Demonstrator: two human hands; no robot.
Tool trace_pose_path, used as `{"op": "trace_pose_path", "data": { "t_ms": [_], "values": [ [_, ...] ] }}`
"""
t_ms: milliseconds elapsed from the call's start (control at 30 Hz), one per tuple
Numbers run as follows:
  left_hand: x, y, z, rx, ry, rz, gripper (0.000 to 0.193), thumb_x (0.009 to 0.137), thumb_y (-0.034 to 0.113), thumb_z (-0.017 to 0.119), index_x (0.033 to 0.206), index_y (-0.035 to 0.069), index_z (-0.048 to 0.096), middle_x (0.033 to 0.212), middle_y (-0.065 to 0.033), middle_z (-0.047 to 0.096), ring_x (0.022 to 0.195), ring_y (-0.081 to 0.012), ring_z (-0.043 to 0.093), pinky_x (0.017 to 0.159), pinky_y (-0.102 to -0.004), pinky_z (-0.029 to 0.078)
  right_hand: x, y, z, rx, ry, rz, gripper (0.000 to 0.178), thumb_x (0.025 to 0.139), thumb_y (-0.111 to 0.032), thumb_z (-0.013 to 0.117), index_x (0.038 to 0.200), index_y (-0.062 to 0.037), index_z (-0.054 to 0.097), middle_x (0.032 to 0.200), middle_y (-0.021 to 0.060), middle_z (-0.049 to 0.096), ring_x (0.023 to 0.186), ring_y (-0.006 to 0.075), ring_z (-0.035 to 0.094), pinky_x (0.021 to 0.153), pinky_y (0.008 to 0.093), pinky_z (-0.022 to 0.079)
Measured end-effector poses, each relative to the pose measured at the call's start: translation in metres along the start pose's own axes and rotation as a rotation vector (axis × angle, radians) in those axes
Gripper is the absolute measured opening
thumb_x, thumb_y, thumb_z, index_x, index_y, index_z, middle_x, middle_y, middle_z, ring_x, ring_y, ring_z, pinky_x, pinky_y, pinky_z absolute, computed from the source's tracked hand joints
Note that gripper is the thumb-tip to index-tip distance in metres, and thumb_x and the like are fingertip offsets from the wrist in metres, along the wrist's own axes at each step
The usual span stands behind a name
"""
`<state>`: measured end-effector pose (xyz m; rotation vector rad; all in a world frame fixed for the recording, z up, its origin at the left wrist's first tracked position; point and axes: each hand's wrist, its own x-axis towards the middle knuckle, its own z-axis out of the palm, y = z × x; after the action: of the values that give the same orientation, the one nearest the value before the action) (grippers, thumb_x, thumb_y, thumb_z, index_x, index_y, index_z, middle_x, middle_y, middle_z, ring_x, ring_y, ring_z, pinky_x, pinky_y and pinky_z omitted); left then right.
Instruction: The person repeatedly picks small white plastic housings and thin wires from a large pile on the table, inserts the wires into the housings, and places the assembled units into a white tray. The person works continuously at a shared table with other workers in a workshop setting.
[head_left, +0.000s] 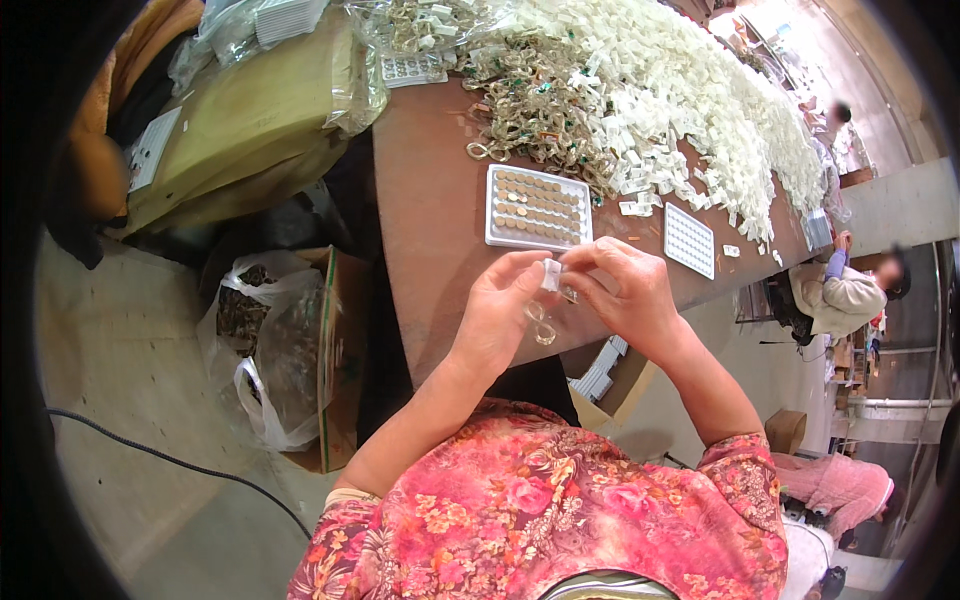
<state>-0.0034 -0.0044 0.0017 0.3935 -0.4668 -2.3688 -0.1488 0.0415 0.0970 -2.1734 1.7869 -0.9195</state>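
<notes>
My left hand (pixel 503 305) and my right hand (pixel 622 287) meet over the front edge of a brown table (pixel 430 210). Together they pinch a small white plastic piece (pixel 551 274). A clear chain-like link (pixel 541 322) hangs below it from my left fingers. Just beyond my hands lies a white tray (pixel 538 207) filled with rows of small tan round discs. A second white tray (pixel 689 240) with tiny cells sits to its right.
A big heap of white plastic pieces (pixel 700 110) and a pile of clear-gold chain links (pixel 535 100) cover the far table. A bag-lined cardboard box (pixel 290 350) stands on the floor at left. Another person (pixel 850 290) sits at right.
</notes>
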Motion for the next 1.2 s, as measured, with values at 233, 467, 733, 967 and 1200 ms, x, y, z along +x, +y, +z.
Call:
{"op": "trace_pose_path", "data": {
  "t_ms": [233,467,733,967,1200],
  "values": [
    [0.0,-0.003,-0.002,0.014,0.009,0.02,0.025,0.094,0.018,0.06,0.113,0.001,0.06,0.106,-0.0072,0.063,0.086,-0.0146,0.061,0.079,-0.0294,0.051,-0.009,0.002,0.016,-0.042,0.029,0.001,0.011,0.078,0.002,0.067,0.086,-0.0016,0.059,0.079,0.011,0.059,0.067,0.0278,0.061,0.059,0.0329,0.05],
    [-0.001,0.002,0.005,0.009,0.027,0.004,0.025,0.094,0.024,0.062,0.11,0.006,0.059,0.095,-0.0038,0.065,0.076,-0.013,0.063,0.063,-0.0231,0.047,-0.009,0.006,0.018,0.178,0.071,0.214,0.007,0.081,-0.002,0.066,0.084,-0.0016,0.059,0.081,0.0123,0.061,0.069,0.0291,0.062,0.059,0.0332,0.05],
    [-0.001,-0.002,0.0,0.058,0.085,-0.044,0.019,0.095,0.02,0.058,0.107,0.005,0.059,0.09,-0.0037,0.065,0.076,-0.0137,0.063,0.059,-0.023,0.046,-0.01,0.008,0.013,-0.011,-0.006,0.05,0.009,0.081,-0.003,0.063,0.087,-0.0028,0.056,0.081,0.0153,0.058,0.071,0.0333,0.061,0.06,0.0384,0.05],
    [0.003,-0.003,-0.003,0.117,0.05,0.003,0.019,0.094,0.013,0.057,0.108,0.0,0.06,0.095,-0.0067,0.065,0.078,-0.0134,0.062,0.069,-0.0277,0.053,-0.012,0.01,0.019,-0.016,0.02,-0.082,0.012,0.082,-0.008,0.062,0.088,-0.0047,0.052,0.078,0.0147,0.053,0.069,0.034,0.06,0.055,0.0404,0.05],
    [0.007,-0.002,-0.008,0.064,0.028,0.017,0.013,0.095,0.012,0.057,0.103,0.002,0.058,0.089,-0.0069,0.064,0.071,-0.0172,0.063,0.062,-0.0275,0.052,-0.024,0.014,0.026,0.175,0.049,0.123,0.015,0.09,-0.017,0.058,0.091,-0.0026,0.055,0.081,0.0189,0.059,0.076,0.0396,0.061,0.063,0.0445,0.049]
  ]
}}
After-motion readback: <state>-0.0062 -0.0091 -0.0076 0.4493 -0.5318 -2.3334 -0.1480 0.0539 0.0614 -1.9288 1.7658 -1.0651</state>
